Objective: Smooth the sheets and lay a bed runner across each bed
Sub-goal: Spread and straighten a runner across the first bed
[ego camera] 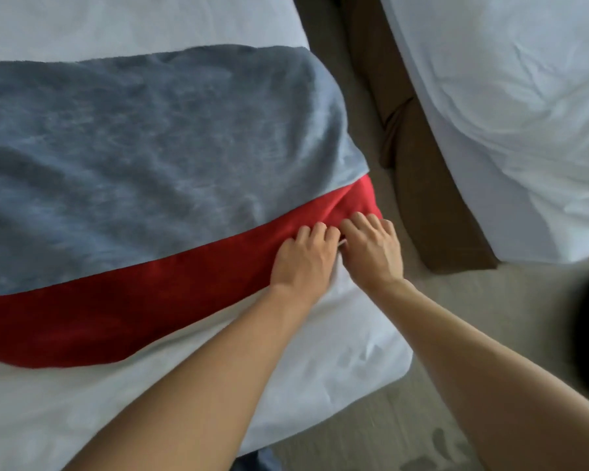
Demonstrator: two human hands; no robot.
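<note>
The single head view looked steeply down from close above the near bed (337,362). It faced forward across the bed's corner. A second bed (510,107) lay at upper right.

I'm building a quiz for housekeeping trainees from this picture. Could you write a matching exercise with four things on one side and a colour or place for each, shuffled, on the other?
Things:
1. bed runner's plush top layer
2. bed runner's lower band
3. second bed
4. both hands: left hand, right hand

Colour or place:
A. red
B. on the runner's end at the near bed's edge
C. grey-blue
D. across the gap, bare white, wrinkled, no runner in view

Pairs: 1-C, 2-A, 3-D, 4-B
</note>
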